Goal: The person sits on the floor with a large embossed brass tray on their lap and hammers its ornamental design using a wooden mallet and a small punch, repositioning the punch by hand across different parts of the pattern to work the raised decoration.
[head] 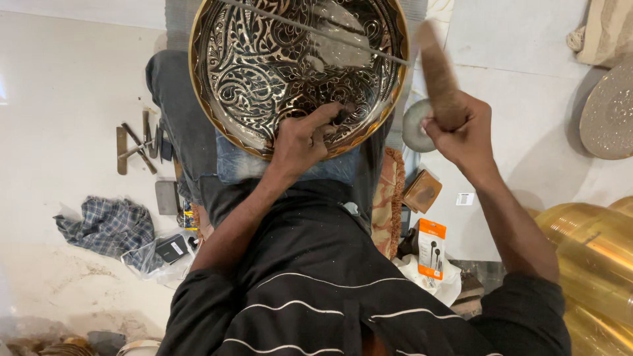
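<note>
At frame centre the left hand (300, 142) pinches a small punch (341, 117) against the engraved brass tray (264, 66); the right hand (463, 132), fisted around a wooden mallet (436, 76), hangs right of it. The mallet's long axis runs up the frame, tilting slightly left toward the punch.

Bare floor (59, 86) lies open left of the tray (264, 72) (past scattered metal tools (138, 146)); brass vessels (593, 264) crowd the right.

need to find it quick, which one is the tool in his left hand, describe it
Start at the big engraved brass plate on the lap. The left hand rests on its lower rim, pinching a short dark punch upright against the metal. Unlike the wooden mallet in the right hand, it is thin and touches the plate.
</note>
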{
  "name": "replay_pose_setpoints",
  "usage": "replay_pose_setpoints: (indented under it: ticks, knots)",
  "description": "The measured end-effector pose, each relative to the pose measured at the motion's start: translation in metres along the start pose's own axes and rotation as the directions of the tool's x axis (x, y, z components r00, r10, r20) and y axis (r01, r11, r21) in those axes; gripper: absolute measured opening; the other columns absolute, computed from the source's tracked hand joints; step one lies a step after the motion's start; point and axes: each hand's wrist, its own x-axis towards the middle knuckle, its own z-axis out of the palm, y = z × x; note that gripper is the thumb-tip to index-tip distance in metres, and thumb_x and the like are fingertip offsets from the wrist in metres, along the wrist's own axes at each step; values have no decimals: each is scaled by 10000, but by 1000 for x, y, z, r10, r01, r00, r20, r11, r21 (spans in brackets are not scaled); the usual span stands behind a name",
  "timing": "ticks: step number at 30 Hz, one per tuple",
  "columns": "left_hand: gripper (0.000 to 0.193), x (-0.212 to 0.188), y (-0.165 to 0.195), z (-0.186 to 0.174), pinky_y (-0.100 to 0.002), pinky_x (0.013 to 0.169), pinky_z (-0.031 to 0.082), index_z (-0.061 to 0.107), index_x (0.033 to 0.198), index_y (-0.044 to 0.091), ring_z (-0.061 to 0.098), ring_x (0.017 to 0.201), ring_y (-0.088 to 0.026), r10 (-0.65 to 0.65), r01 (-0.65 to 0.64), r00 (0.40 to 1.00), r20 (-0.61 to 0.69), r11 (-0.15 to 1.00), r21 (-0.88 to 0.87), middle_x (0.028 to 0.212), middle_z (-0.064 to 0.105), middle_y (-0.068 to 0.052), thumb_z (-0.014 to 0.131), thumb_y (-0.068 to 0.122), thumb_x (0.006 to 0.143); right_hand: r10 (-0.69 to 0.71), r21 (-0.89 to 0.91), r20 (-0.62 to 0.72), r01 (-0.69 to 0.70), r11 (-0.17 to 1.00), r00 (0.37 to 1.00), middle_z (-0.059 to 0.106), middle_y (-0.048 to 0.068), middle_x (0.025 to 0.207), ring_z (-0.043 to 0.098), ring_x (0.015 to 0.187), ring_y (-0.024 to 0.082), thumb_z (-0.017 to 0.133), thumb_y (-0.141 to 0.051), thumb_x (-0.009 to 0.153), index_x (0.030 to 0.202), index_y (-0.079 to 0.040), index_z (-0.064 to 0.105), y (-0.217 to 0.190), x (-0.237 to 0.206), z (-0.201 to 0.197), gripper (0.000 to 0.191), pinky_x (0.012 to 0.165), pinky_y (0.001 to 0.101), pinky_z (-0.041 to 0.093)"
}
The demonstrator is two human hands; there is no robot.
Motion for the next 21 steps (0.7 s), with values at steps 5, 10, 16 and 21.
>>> replay_pose_setpoints:
  ticks: [5, 10, 16, 21]
  knots:
    - [467, 0, 0, 0, -346, 763, 653, 642, 1283, 53, 788, 991, -266, 32, -32, 999, 1, 999, -4, 1102, 761, -194, 554, -167, 881, -163, -345, -23, 145, 927, 986, 516, 76, 636, 386, 590, 181, 723, -56, 643, 792, -83, 624, -8, 2, 2, 181, 686, 366, 340]
    - [479, 0, 4, -4, -347, 754, 642, 637, 1282, 53, 782, 981, -274, 57, -57, 998, -9, 998, 28, 1097, 761, -184, 615, -136, 843, -302, -640, 36, 254, 725, 953, 552, 91, 582, 431, 546, 256, 753, -48, 587, 731, -70, 599, 7, -1, 1, 212, 740, 427, 375]
    - [490, 2, 7, -3, -354, 742, 644, 642, 1301, 58, 791, 976, -272, 28, -27, 1000, -13, 999, 17, 1087, 765, -171, 569, -161, 869, -238, -381, 22, 228, 896, 971, 542, 124, 688, 443, 667, 311, 684, -56, 666, 813, -52, 568, 27, 0, 2, 187, 769, 415, 382]
    - [476, -1, 5, -4, -367, 760, 642, 653, 1275, 51, 794, 989, -283, 28, -28, 999, -26, 1000, -11, 1040, 763, -189, 549, -168, 866, -55, -76, -38, 52, 996, 998, 513, 102, 684, 408, 664, 303, 723, -88, 747, 811, -77, 602, 19, -2, 5, 137, 702, 429, 350]
